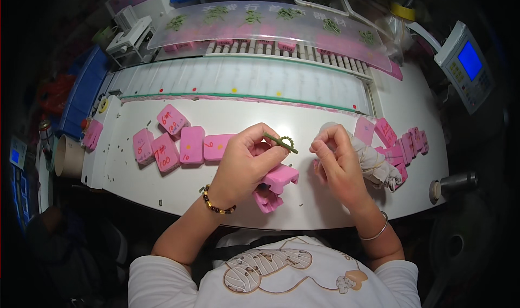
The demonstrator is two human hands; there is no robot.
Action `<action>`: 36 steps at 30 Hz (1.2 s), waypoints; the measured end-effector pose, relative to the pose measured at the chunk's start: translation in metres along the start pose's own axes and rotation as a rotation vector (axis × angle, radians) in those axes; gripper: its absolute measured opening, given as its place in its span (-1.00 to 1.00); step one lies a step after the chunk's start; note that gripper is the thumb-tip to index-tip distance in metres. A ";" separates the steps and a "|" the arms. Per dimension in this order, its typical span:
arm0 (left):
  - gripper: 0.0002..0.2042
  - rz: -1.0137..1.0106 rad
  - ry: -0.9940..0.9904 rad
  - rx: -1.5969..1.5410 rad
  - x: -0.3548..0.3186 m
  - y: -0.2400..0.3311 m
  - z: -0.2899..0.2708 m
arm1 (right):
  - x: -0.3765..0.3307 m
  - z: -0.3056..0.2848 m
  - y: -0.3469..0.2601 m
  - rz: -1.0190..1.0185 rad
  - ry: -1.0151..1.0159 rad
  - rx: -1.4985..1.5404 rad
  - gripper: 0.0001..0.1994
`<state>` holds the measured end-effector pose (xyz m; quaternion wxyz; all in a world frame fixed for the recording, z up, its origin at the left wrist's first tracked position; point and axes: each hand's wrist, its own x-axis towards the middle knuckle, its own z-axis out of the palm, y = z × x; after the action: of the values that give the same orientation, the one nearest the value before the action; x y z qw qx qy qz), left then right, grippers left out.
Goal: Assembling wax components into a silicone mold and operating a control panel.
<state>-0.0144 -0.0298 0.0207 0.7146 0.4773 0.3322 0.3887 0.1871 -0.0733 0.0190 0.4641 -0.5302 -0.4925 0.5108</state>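
My left hand [246,159] is closed, pinching a small dark-green ring-shaped piece [279,141] with a straight stem between thumb and forefinger. Below those fingers is a pink rubber mould [280,178] with a notched, open end; whether the other fingers grip it or it rests on the table I cannot tell. Across from the green piece, apart from it, my right hand [341,167] has its thumb and forefinger pressed together. Anything between them is too small to make out. Beside the right hand lies a bundled whitish cloth [379,167].
Several pink mould blocks [192,145] with handwritten marks lie to the left, and more pink blocks [398,151] at the right. Beyond is a glass-fronted strip [244,78] and a clear sheet [271,29] bearing green pieces. A device with a blue screen [469,60] stands at the right.
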 end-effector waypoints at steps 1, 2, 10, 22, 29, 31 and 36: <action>-0.93 -0.022 0.002 0.097 0.002 0.003 -0.001 | 0.001 -0.003 0.005 -0.122 0.056 -0.108 -0.88; -0.93 -0.045 0.004 0.194 0.004 0.005 -0.001 | 0.002 -0.006 0.007 -0.244 0.112 -0.217 -0.86; -0.84 0.315 0.018 1.007 0.005 0.013 0.006 | 0.003 0.010 -0.037 -0.599 0.002 -0.584 -0.75; -0.72 0.062 0.138 0.285 -0.008 0.002 0.007 | 0.005 0.001 -0.006 -1.105 0.209 -0.648 -0.78; -0.83 -0.098 -0.108 -0.080 -0.007 -0.008 0.012 | -0.003 -0.003 0.006 -1.208 0.159 -0.745 -0.68; -0.84 -0.107 -0.133 -0.068 -0.007 -0.007 0.008 | -0.006 -0.004 0.005 -1.228 0.136 -0.789 -0.71; -0.86 -0.127 -0.165 -0.069 -0.007 -0.006 0.009 | -0.012 -0.004 0.002 -1.207 0.076 -0.855 -0.77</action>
<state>-0.0086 -0.0409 0.0182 0.7789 0.4607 0.2883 0.3131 0.1910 -0.0851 0.0180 0.4341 -0.3190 -0.8379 -0.0884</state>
